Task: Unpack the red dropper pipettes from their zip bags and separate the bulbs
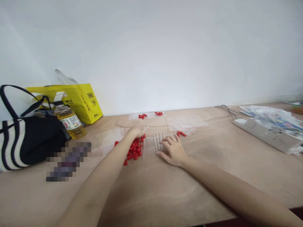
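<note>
My left hand (134, 131) is curled over the far side of a pile of red rubber bulbs (135, 147). Its fingers look closed, though the wrist and the back of the hand hide most of them. A thin pale stick-like piece (146, 128) shows just beyond the fingertips; I cannot tell whether it is gripped. To the right of the pile lies a row of slim clear tubes (151, 145), side by side. Over the right part of this row my right hand (174, 150) rests palm down, fingers spread. Two red bulbs (181, 134) lie just past it.
Clear plastic bags (107, 138) lie left of the pile, and another bag (149, 115) with red bulbs on it lies by the wall. A striped handbag (33, 138), an oil bottle (71, 121) and a yellow bag (91, 104) stand left. A white power strip (267, 135) lies right.
</note>
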A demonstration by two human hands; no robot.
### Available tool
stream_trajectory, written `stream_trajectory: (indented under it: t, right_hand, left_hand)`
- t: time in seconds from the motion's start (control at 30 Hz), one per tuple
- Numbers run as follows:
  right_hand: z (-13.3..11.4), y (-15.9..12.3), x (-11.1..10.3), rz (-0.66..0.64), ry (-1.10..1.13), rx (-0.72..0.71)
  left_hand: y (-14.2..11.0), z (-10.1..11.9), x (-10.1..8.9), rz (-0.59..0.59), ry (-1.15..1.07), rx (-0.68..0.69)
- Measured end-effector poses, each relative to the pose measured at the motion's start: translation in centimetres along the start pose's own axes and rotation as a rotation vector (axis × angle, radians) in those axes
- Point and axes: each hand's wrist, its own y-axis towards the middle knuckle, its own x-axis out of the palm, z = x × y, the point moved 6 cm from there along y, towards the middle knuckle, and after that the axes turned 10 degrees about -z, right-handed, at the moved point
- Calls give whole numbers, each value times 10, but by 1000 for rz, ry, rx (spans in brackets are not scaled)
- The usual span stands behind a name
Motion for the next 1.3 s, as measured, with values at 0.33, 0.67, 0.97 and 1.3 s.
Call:
stream_trajectory:
  t: [0.33,0.67,0.97,1.3]
  right_hand:
    - [-9,3,-1,121,-195,-193]
    - [-17,-4,-2,169,-116,-329]
    - [-17,-9,-5,204,-108,-381]
    - [-17,-9,-6,188,-105,-339]
  left_hand:
    - [-112,37,36,660,355,572]
    - [-123,34,50,862,293,760]
    - [-129,33,53,845,290,846]
    - [-135,33,54,847,274,899]
